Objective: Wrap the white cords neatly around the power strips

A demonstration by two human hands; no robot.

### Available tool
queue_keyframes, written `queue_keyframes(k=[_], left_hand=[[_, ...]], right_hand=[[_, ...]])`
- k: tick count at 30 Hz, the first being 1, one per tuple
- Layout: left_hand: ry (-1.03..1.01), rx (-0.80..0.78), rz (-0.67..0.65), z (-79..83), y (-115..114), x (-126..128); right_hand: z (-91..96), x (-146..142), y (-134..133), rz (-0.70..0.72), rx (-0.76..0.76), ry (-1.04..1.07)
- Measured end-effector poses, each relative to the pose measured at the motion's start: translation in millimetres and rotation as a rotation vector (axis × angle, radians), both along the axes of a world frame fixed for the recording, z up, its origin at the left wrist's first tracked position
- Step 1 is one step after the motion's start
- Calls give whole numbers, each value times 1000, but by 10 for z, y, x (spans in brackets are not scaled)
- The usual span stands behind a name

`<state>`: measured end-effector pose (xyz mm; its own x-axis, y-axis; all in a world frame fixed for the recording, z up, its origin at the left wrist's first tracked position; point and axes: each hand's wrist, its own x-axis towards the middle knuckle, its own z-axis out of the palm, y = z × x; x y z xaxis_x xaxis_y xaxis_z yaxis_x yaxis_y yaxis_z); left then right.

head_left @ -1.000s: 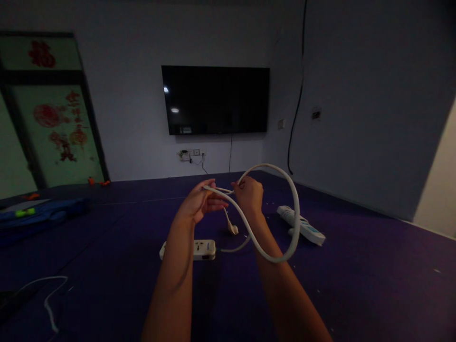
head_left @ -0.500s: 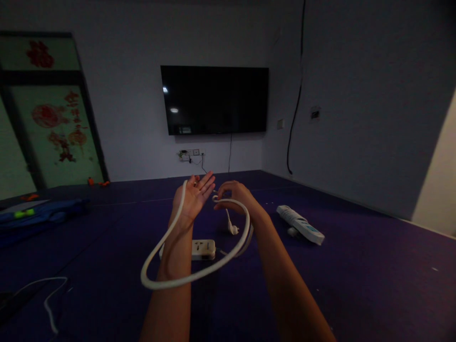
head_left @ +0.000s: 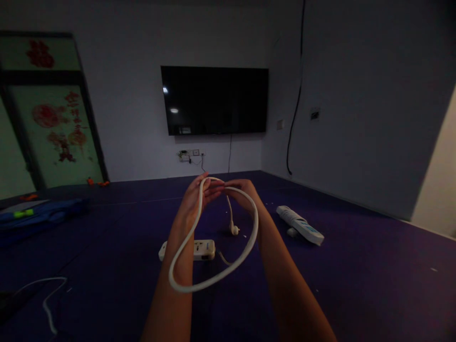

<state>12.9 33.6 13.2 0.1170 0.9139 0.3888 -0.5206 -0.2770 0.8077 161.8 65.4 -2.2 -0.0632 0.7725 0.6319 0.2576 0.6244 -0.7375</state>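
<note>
Purple floor [head_left: 356, 285], dim; above strip [head_left: 205, 246], L hand [head_left: 193, 197] & R hand [head_left: 245, 186] pinch cord [head_left: 188, 289] w/ fingers; prob. light, springy, best held well off strip.

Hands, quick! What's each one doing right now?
Left hand: partly open, touching the white cord; can't tell if holding it.
Right hand: closed on the white cord.

Bare forearms [head_left: 174, 280] stretched forward; left hand [head_left: 199, 195] turned palm inward, right hand [head_left: 242, 192] arched over, fingers [head_left: 214, 189] of both close together.
</note>
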Motion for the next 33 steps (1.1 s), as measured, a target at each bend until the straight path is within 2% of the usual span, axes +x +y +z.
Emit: queue_keyframes(k=[3, 6, 9, 11, 12, 14, 17, 20, 23, 26, 30, 33], left_hand=[[185, -96, 58, -35, 41, -62], [402, -214, -55, -54, 23, -174], [538, -165, -186, -71, -38, -298], [611, -86, -142, -89, -52, -358], [637, -61, -57, -101, -41, -378], [627, -42, 195, -123, 15, -402], [467, -15, 593, -131, 133, -423], [341, 73, 842, -107, 181, -443], [238, 338, 1141, -107, 150, -450], [280, 586, 1367, -172, 133, -459], [462, 755, 1654, -279, 184, -474], [468, 854, 1760, -300, 210, -432]], right_hand=[[-39, 77, 43, -208, 1, 223], [-90, 178, 103, -378, 26, 374], [-128, 282, 167, -482, 32, 443], [-140, 336, 201, -543, 25, 441], [-143, 356, 213, -572, 18, 421], [-148, 384, 230, -623, 13, 353], [-159, 405, 246, -642, 22, 220], [-181, 409, 268, -552, 51, 85], [-204, 412, 306, -415, 116, -1], [-220, 440, 336, -335, 105, -8], [-225, 523, 325, -246, -18, 35], [-211, 573, 298, -168, -31, 31]])
